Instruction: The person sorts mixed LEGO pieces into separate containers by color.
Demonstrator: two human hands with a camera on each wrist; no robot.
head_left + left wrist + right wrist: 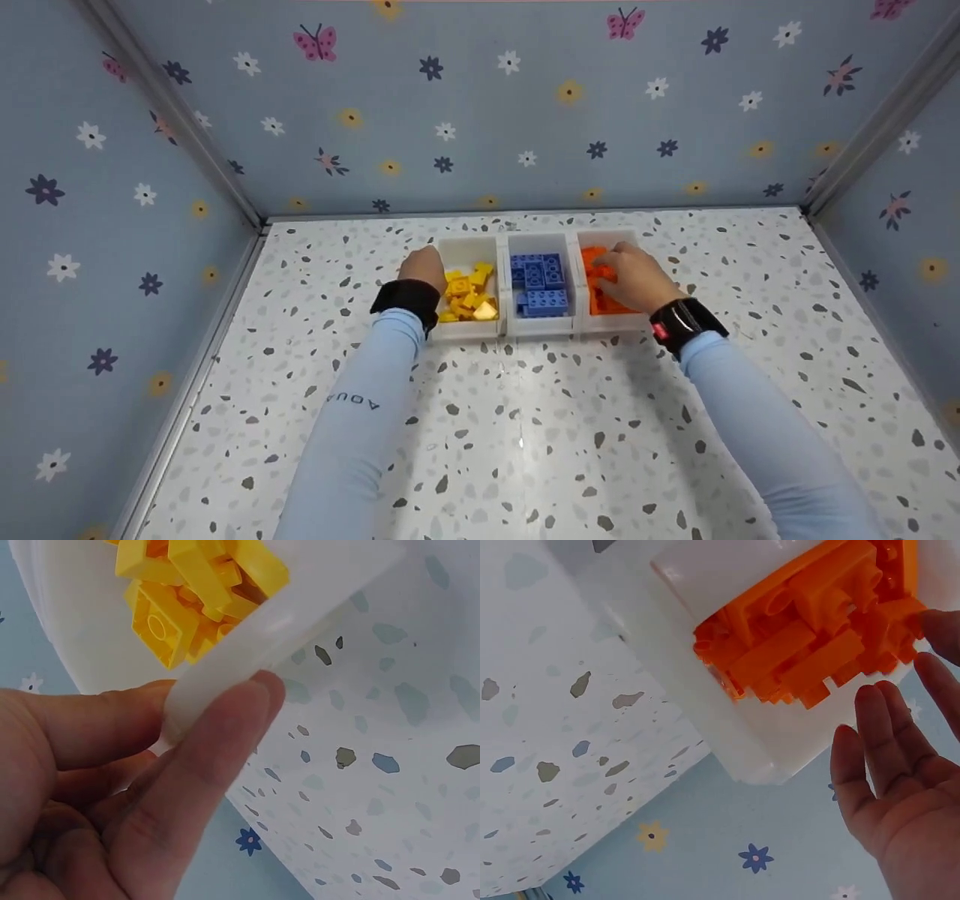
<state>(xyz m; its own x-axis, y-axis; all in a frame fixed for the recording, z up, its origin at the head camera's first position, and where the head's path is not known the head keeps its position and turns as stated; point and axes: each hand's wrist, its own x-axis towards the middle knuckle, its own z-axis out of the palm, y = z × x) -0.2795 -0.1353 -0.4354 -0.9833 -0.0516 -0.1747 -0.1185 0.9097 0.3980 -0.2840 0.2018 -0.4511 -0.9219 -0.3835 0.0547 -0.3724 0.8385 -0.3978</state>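
Note:
In the head view, my left hand is at the left edge of a white bin of yellow bricks. The left wrist view shows its thumb and fingers pinching the bin's rim. My right hand reaches over another white bin with orange bricks inside. In the right wrist view, the thumb and index fingertips are spread beside an orange brick at the pile's edge; the other fingers extend loosely. Whether they touch that brick is unclear.
Between those bins stands a white bin of blue bricks. All three form a row on a speckled white tabletop. Flower-patterned panels enclose the back and both sides.

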